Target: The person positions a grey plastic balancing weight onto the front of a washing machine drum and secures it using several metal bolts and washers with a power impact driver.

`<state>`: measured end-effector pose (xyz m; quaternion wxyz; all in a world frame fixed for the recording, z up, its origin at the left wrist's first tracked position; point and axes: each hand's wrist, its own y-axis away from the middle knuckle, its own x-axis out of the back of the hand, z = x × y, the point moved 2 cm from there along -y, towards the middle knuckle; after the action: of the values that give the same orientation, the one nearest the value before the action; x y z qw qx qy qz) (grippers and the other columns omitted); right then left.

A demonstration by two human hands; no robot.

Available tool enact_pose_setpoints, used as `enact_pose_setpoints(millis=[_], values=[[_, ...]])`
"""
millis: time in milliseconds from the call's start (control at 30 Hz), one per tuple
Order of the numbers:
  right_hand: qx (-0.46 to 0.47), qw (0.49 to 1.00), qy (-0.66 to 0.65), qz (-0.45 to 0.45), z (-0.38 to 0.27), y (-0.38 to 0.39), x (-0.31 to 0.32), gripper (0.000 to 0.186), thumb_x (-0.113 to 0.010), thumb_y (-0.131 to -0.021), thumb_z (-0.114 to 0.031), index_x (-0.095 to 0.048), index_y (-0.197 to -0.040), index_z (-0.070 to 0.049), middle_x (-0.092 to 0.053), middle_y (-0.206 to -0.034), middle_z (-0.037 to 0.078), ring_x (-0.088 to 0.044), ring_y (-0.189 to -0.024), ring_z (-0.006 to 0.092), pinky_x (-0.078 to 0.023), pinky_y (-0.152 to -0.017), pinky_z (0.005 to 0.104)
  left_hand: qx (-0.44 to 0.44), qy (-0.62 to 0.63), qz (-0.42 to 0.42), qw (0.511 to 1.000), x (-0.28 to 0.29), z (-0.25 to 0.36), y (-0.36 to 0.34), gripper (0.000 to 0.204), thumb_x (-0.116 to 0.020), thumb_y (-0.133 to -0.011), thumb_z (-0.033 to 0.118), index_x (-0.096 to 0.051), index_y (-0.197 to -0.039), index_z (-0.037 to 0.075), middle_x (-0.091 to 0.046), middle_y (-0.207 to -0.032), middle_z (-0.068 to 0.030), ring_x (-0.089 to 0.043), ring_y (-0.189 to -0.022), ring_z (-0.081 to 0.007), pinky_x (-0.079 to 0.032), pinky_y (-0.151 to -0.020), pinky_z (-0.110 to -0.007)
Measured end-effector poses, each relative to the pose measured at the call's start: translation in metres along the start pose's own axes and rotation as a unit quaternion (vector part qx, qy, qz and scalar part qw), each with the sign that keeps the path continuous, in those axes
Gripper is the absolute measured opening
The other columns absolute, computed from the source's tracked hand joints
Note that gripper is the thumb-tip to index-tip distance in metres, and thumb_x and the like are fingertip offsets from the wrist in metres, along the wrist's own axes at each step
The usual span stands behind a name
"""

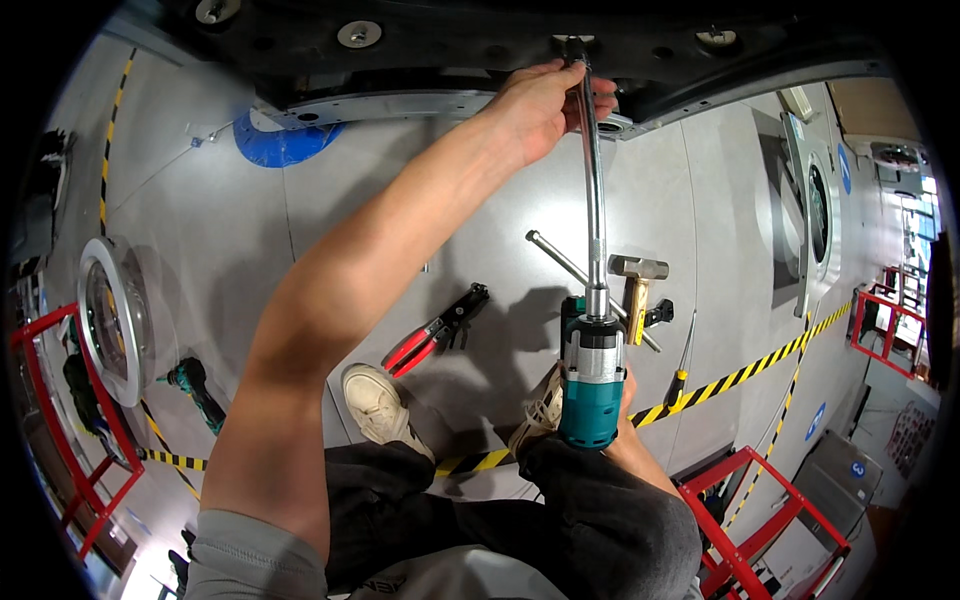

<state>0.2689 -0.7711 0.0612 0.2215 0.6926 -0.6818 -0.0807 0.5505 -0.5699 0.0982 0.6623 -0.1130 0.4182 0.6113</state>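
Note:
My left hand reaches far up and wraps around the top of a long chrome extension bar, just under a dark metal underside with bolts. The bar runs down into a teal and black power driver. My right hand grips the driver from behind and is mostly hidden by the tool. The bar's upper tip meets the dark panel near a silver rail.
On the grey floor lie red-handled pliers, a hammer, a steel bar, a screwdriver and another teal tool. Yellow-black tape crosses the floor. Red frames stand at left and lower right.

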Motion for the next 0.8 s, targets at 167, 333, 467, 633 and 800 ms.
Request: enact_pose_setpoints(millis=[167, 333, 467, 633, 800], values=[[-0.007, 0.997, -0.071, -0.005, -0.015, 0.001, -0.008, 0.045, -0.071, -0.078, -0.013, -0.052, -0.115, 0.005, -0.062, -0.099, 0.016, -0.064, -0.082, 0.0214, -0.054, -0.066, 0.0304, 0.005, -0.012, -0.009, 1.0, -0.001, 0.001, -0.002, 0.022, -0.043, -0.1, 0.016, -0.053, -0.109, -0.001, -0.064, -0.105, -0.0184, -0.063, -0.093, -0.0251, -0.054, -0.084, -0.034], [0.392, 0.833, 0.39, 0.002, -0.05, -0.005, -0.026, 0.053, -0.064, -0.078, -0.008, -0.046, -0.123, 0.012, -0.061, -0.102, 0.022, -0.065, -0.081, 0.0292, -0.055, -0.066, 0.0324, 0.013, 0.021, -0.019, 1.0, 0.004, 0.002, -0.003, 0.024, -0.041, -0.1, 0.016, -0.053, -0.114, 0.0, -0.062, -0.107, -0.0186, -0.062, -0.095, -0.0248, -0.053, -0.085, -0.035], [0.401, 0.767, 0.501, 0.021, -0.055, -0.009, -0.027, 0.054, -0.056, -0.072, 0.0, -0.048, -0.123, 0.014, -0.06, -0.1, 0.021, -0.062, -0.077, 0.0282, -0.052, -0.065, 0.0334, 0.029, 0.065, -0.047, 0.996, 0.008, 0.002, -0.005, 0.026, -0.038, -0.1, 0.017, -0.051, -0.116, 0.0, -0.06, -0.11, -0.0196, -0.06, -0.099, -0.0256, -0.052, -0.088, -0.036], [0.396, 0.756, 0.517, 0.07, -0.058, -0.016, -0.013, 0.054, -0.057, -0.07, 0.0, -0.052, -0.123, 0.009, -0.062, -0.097, 0.019, -0.061, -0.077, 0.0291, -0.051, -0.067, 0.0345, 0.029, 0.077, -0.043, 0.996, 0.009, 0.003, -0.008, 0.028, -0.034, -0.101, 0.018, -0.049, -0.117, 0.001, -0.059, -0.113, -0.0205, -0.059, -0.101, -0.0268, -0.051, -0.091, -0.037], [0.355, 0.842, 0.402, 0.054, -0.038, -0.017, -0.007, 0.04, -0.048, -0.089, -0.01, -0.048, -0.127, 0.004, -0.061, -0.1, 0.019, -0.063, -0.084, 0.0258, -0.053, -0.07, 0.0326, 0.024, 0.015, -0.057, 0.998, 0.008, 0.0, -0.011, 0.029, -0.036, -0.101, 0.021, -0.051, -0.115, 0.001, -0.059, -0.114, -0.0191, -0.059, -0.102, -0.0268, -0.05, -0.09, -0.036]])
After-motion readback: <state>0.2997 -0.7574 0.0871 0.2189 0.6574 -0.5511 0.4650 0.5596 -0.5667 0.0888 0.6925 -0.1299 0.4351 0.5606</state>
